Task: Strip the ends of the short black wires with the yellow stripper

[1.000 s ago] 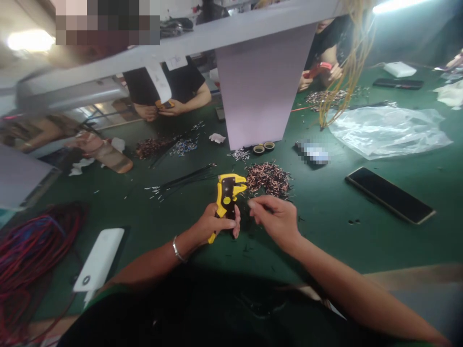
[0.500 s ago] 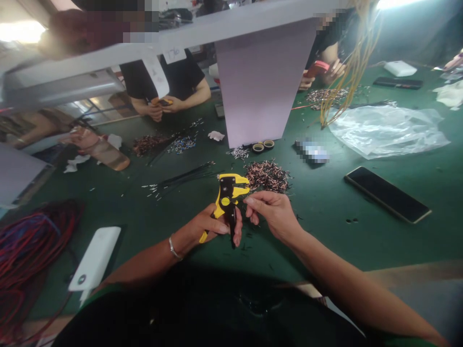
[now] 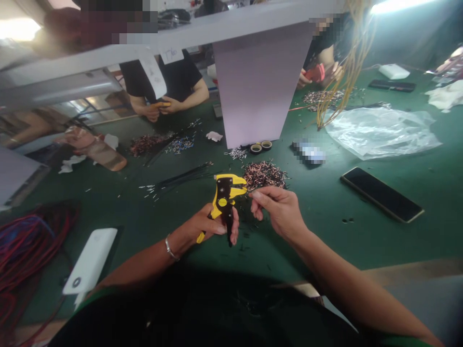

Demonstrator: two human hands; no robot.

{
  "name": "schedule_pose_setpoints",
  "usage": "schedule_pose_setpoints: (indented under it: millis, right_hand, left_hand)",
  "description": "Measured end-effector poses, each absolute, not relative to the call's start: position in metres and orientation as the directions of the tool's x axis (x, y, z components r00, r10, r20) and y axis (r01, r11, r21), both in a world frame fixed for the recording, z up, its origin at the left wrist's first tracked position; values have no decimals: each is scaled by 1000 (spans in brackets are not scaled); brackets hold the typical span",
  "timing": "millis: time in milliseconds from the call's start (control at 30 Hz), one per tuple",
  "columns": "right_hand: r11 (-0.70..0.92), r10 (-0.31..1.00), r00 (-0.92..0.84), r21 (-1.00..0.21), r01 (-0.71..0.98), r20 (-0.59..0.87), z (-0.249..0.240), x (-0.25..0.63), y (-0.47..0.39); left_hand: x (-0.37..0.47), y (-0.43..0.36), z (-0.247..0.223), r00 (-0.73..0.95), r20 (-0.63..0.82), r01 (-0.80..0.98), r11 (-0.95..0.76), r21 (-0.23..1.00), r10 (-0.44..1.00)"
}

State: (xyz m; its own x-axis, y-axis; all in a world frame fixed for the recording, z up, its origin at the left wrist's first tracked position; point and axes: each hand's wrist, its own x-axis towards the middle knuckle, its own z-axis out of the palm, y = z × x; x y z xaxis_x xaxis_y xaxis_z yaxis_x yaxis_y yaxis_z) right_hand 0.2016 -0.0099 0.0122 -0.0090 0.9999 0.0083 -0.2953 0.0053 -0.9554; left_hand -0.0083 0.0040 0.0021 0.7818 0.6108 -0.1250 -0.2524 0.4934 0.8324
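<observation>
My left hand [image 3: 207, 222] is wrapped round the handles of a yellow-and-black wire stripper [image 3: 223, 189], its jaws pointing right. Thumb and forefinger of my right hand [image 3: 284, 208] pinch together just beside the jaw tips. What they hold is too small to make out. Right behind the jaws lies a heap of short copper-ended wire pieces [image 3: 265, 174]. Long black wires [image 3: 184, 175] with pale tips lie to the left of the tool. A small pile of silvery terminals [image 3: 237, 153] sits beyond it, beside two tape rolls [image 3: 256, 149].
A phone [image 3: 381, 193] and a clear plastic bag [image 3: 379, 130] lie on the right. On the left are a white power bank [image 3: 90, 260] and a coil of red and blue wire [image 3: 32, 246]. A pale upright panel [image 3: 264, 86] stands ahead; co-workers' hands [image 3: 159, 110] hold tools beyond.
My right fingertips have risen slightly to the level of the stripper's jaw tips. My left hand keeps its hold on the tool. The whole view has shifted a little.
</observation>
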Motion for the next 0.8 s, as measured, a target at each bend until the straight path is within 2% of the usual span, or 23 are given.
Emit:
schedule_pose_setpoints:
  millis: [100, 333, 567, 800]
  right_hand:
    - [-2, 1000, -2, -939, -344, -2, 13, 204, -7]
    - [-34, 998, -62, -943, -332, -14, 14, 206, -7]
    - [-111, 983, -178, -926, -361, -48, 16, 210, -4]
    - [-51, 979, -205, -986, -161, -18, 24, 216, -6]
  left_hand:
    - [-9, 3, 2, 802, -138, -241, 525, 816, 582]
    - [-8, 2, 7, 827, -184, -183, 564, 805, 531]
    - [-12, 3, 6, 852, -189, -150, 573, 806, 489]
    - [-14, 5, 5, 840, -193, -137, 542, 829, 508]
